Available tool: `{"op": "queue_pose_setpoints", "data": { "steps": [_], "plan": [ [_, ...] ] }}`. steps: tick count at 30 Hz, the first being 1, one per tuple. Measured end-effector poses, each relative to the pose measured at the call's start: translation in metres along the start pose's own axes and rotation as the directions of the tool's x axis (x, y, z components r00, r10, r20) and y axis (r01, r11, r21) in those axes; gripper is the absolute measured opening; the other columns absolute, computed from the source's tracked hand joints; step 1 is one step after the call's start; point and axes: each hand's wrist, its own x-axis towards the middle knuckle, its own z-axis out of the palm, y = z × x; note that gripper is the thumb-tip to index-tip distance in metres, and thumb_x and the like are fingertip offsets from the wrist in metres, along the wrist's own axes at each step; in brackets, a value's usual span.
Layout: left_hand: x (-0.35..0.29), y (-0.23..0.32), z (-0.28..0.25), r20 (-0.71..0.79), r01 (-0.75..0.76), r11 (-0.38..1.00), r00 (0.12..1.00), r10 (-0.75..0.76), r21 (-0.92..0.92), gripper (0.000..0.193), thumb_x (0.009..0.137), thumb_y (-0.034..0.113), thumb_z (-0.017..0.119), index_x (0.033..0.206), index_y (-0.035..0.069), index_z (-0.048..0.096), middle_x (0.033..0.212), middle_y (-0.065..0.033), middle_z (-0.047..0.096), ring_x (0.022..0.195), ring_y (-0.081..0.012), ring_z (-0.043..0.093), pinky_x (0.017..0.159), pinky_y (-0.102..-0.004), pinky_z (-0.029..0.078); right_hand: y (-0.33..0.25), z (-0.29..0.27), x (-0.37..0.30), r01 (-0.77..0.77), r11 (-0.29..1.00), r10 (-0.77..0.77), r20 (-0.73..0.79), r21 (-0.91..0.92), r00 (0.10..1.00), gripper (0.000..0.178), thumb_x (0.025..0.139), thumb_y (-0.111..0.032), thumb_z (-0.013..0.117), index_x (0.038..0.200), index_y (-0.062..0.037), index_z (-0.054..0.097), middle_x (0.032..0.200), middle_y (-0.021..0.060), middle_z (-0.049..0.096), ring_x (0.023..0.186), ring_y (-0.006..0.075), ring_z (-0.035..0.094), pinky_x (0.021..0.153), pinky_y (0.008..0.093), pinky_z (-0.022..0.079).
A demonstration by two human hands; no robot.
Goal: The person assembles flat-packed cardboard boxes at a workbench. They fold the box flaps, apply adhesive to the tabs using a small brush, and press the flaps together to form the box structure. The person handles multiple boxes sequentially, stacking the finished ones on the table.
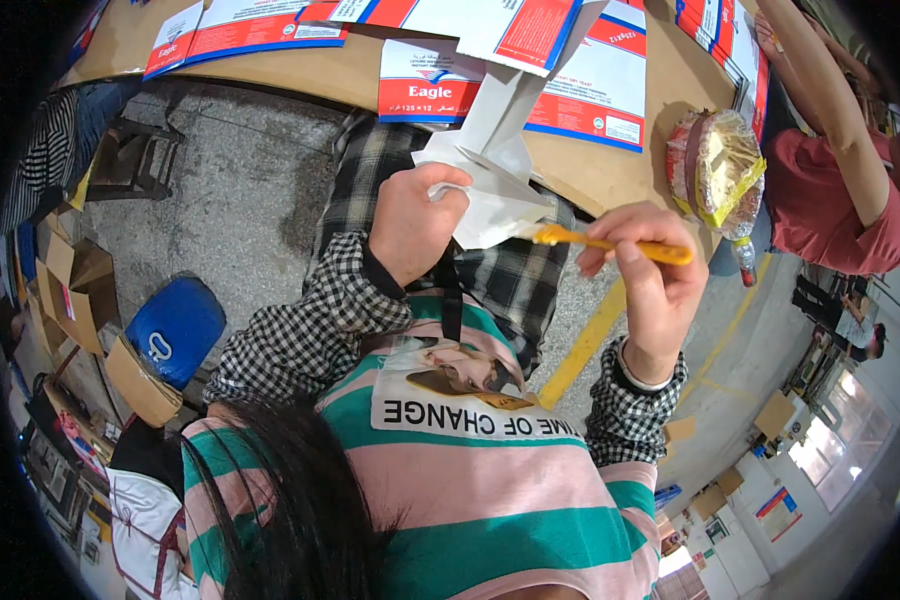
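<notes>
My left hand [416, 225] is closed on the edge of a partly folded cardboard carton [493, 213], its plain white inner side showing. The carton leans from the table's edge over my lap. Between the fingers of my right hand [654, 285] is a yellow-handled brush [660, 251], held nearly level. Its bristle end points left and reaches the white flap, with pale paste on it; whether it touches the flap I cannot tell. Right of the carton sits a round tub [722, 165] of cream-coloured paste with a crusted rim and a yellow strip.
Flat red, white and blue carton blanks [595, 95] lie across the brown tabletop [560, 172]. A small plastic bottle [743, 262] is beside the tub. At the right a person in a red shirt [835, 205] works close by. A blue stool [177, 328] and open brown boxes [82, 290] stand at the left.
</notes>
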Motion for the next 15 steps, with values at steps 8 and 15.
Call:
{"op": "queue_pose_setpoints", "data": {
  "steps": [8, 15],
  "plan": [
    [0.000, 0.003, -0.002, 0.005, 0.012, 1.000, 1.000, -0.012, 0.022, 0.023, 0.076, 0.007, 0.056, 0.092, -0.005, 0.066, 0.063, -0.0138, 0.061, 0.057, -0.0144, 0.056, 0.057, -0.0284, 0.045, 0.013, -0.011, 0.003, -0.056, 0.998, 0.055, -0.028, -0.034, 0.998, 0.006, 0.088, -0.001, 0.052, 0.091, 0.0022, 0.057, 0.093, 0.0096, 0.062, 0.073, 0.0119, 0.061, 0.064, 0.0237, 0.050],
    [0.000, 0.000, -0.001, -0.010, -0.031, 0.999, 0.999, 0.031, 0.022, 0.022, 0.077, 0.006, 0.056, 0.092, -0.005, 0.066, 0.064, -0.0129, 0.062, 0.057, -0.0140, 0.055, 0.055, -0.0281, 0.044, 0.015, -0.017, 0.005, -0.061, 0.997, 0.059, -0.047, -0.050, 0.997, 0.006, 0.089, -0.001, 0.052, 0.091, 0.0025, 0.056, 0.093, 0.0100, 0.062, 0.072, 0.0120, 0.061, 0.062, 0.0239, 0.050]
  ]
}}
